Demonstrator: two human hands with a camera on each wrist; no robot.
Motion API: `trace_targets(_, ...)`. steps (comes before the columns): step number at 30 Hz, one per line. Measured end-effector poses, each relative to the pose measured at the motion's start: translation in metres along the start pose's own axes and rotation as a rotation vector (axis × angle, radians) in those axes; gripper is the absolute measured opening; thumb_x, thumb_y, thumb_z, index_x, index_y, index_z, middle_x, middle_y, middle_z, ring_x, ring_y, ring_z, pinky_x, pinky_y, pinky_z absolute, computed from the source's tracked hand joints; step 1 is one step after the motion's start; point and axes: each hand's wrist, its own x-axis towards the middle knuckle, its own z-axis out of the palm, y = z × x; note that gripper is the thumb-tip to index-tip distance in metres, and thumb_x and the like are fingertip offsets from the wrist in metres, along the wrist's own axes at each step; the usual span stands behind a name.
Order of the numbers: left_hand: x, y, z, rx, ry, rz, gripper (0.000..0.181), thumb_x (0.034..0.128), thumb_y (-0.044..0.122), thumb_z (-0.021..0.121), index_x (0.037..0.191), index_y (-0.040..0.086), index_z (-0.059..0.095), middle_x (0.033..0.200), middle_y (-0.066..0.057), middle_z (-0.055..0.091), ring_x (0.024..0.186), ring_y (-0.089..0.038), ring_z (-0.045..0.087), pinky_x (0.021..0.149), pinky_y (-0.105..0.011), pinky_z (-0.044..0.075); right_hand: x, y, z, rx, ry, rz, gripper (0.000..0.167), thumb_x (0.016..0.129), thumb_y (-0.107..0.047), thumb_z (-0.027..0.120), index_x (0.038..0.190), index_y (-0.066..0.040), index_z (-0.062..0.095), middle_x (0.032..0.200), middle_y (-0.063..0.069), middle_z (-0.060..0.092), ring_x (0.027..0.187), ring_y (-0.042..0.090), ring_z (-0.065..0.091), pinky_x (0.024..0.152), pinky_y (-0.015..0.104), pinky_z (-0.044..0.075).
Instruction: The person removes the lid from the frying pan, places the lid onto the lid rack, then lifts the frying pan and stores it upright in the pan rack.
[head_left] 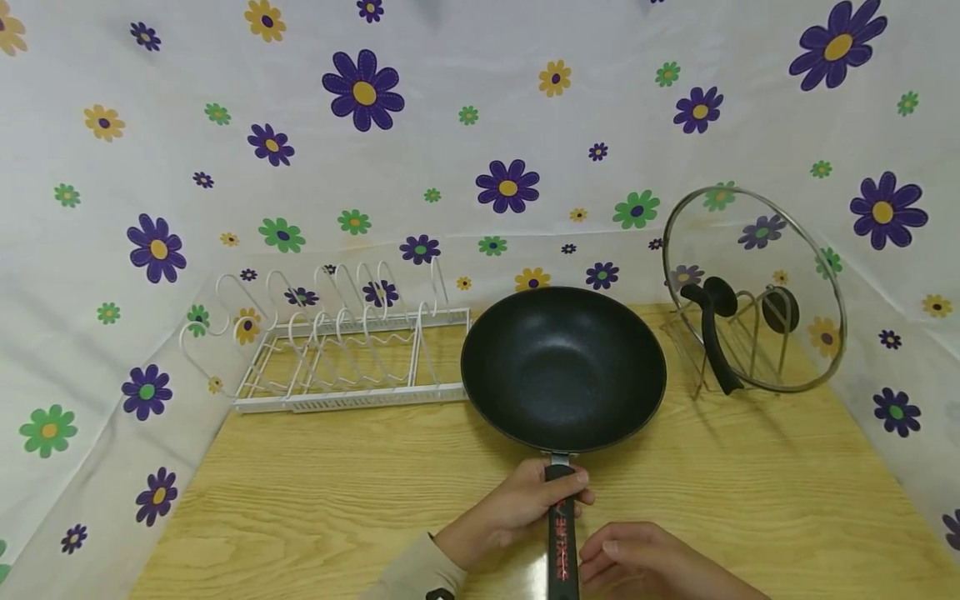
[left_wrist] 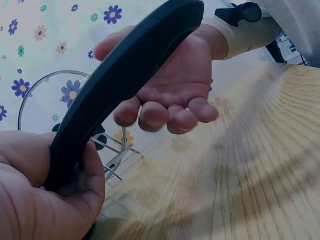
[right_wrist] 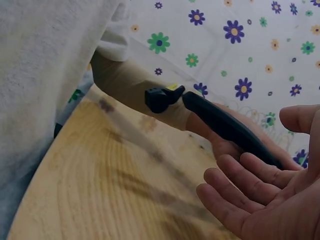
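A black wok (head_left: 562, 371) faces up in the middle of the head view, its black handle (head_left: 562, 542) pointing toward the person. The left hand (head_left: 521, 504) grips that handle close to the pan, thumb across the top. Just right of the handle is the right hand (head_left: 648, 558), its fingers loosely bent and holding nothing. In the left wrist view, the handle (left_wrist: 120, 75) passes in front of the right hand (left_wrist: 175, 85), whose palm and fingertips show. The right wrist view has the right hand (right_wrist: 270, 200) relaxed beside the handle (right_wrist: 227, 125).
A white wire rack (head_left: 352, 400) stands at the left, beside the wok. At the right, a glass lid (head_left: 757, 292) with a metal rim leans upright in a small wire stand (head_left: 697, 379). A flowered sheet (head_left: 450, 150) hangs behind and beside the wooden table (head_left: 337, 483).
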Motion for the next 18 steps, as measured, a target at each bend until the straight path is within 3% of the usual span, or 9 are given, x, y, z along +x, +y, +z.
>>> trace_targets(6,0.000,0.000,0.000,0.001,0.004,0.025,0.029,0.0992,0.015,0.068,0.111,-0.011,0.065,0.090,-0.004,0.072,0.083,-0.012,0.067,0.076,-0.023,0.056,0.014,0.007,0.013,0.084,-0.051,-0.003,0.044,0.111,-0.029,0.029,0.126,-0.011,0.067,0.116,0.001,0.072,0.109,0.016,0.067,0.098,0.034,0.052)
trace_targets(9,0.000,0.000,0.000,0.004,-0.001,0.033,0.032,0.0993,0.015,0.068,0.113,-0.013,0.064,0.090,-0.004,0.072,0.083,-0.012,0.067,0.076,-0.024,0.055,0.019,0.010,0.016,0.141,-0.089,-0.012,0.047,0.112,-0.030,0.026,0.134,-0.012,0.063,0.123,0.003,0.070,0.115,0.019,0.066,0.101,0.037,0.051)
trace_targets(13,0.000,0.000,-0.001,0.006,-0.012,0.030,0.033,0.0993,0.017,0.067,0.113,-0.013,0.065,0.091,-0.004,0.072,0.082,-0.012,0.066,0.076,-0.023,0.054,0.025,0.015,0.019,0.296,-0.147,-0.003,0.050,0.112,-0.036,0.024,0.143,-0.010,0.053,0.135,0.009,0.064,0.126,0.025,0.060,0.107,0.041,0.047)
trace_targets(18,0.000,0.000,-0.002,0.016,-0.021,0.036,0.031,0.0999,0.018,0.067,0.113,-0.010,0.066,0.091,-0.004,0.073,0.081,-0.013,0.066,0.076,-0.023,0.053,0.038,0.022,0.024,0.447,-0.264,-0.064,0.048,0.112,-0.035,0.021,0.137,-0.013,0.054,0.136,0.006,0.062,0.129,0.023,0.058,0.111,0.039,0.042)
